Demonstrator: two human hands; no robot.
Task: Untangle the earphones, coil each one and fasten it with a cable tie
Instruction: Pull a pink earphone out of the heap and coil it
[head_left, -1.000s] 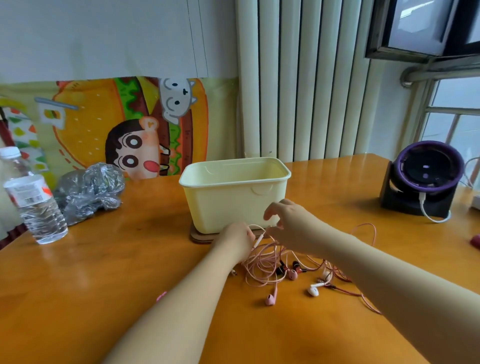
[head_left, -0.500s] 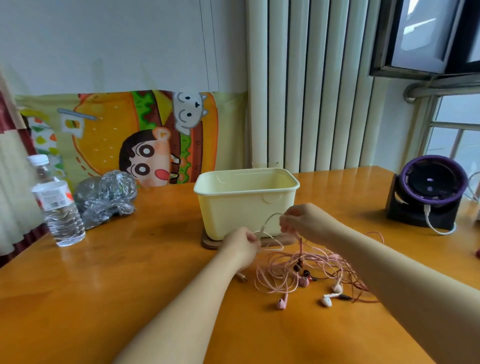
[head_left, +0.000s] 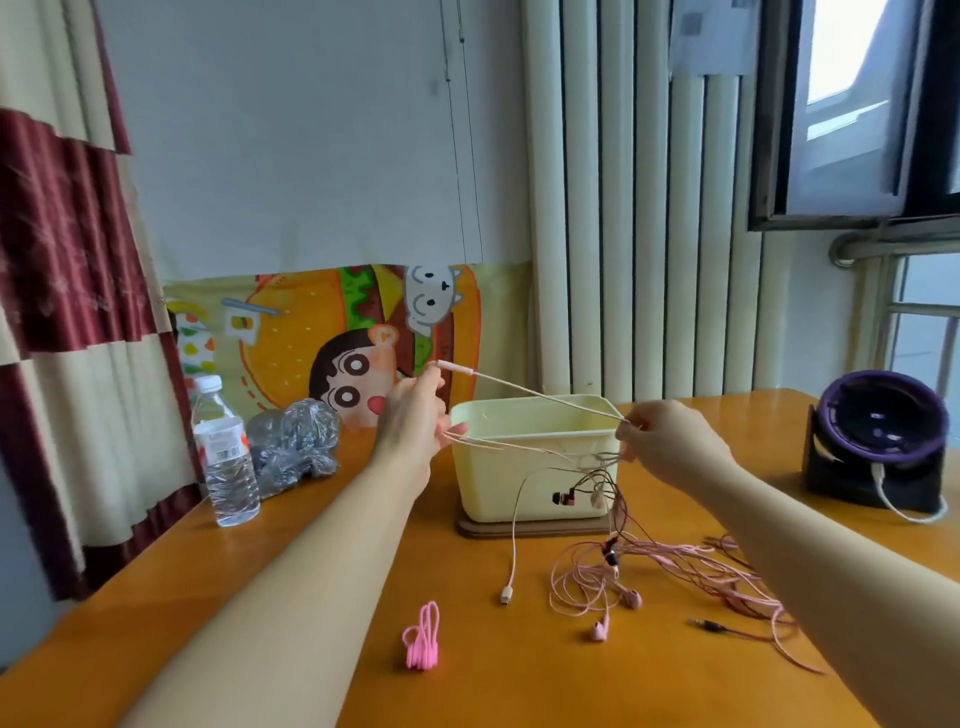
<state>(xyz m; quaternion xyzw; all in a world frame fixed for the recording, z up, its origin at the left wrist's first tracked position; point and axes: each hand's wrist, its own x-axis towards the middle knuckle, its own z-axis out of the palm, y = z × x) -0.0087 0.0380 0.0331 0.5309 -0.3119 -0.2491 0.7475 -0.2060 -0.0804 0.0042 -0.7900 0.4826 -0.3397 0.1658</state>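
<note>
My left hand (head_left: 415, 415) is raised in front of the yellow tub and grips a pale pink earphone cable (head_left: 540, 397), its plug end sticking up past the fingers. My right hand (head_left: 665, 441) pinches the same cable and a knot of other strands at the tub's right corner. Below that hand a tangle of pink earphones (head_left: 675, 566) hangs down and spreads over the table, with earbuds (head_left: 600, 630) and a white plug (head_left: 507, 593) lying loose. A bunch of pink cable ties (head_left: 422, 644) lies on the table in front.
The yellow tub (head_left: 530, 483) stands on a brown wooden mat in the middle of the orange table (head_left: 260, 597). A water bottle (head_left: 226, 457) and a crumpled plastic bag (head_left: 293, 447) are at the left. A purple fan (head_left: 878, 441) sits at the right.
Both hands have risen from the table and moved apart, pulling one cable taut between them and lifting part of the tangle. The view has tilted up.
</note>
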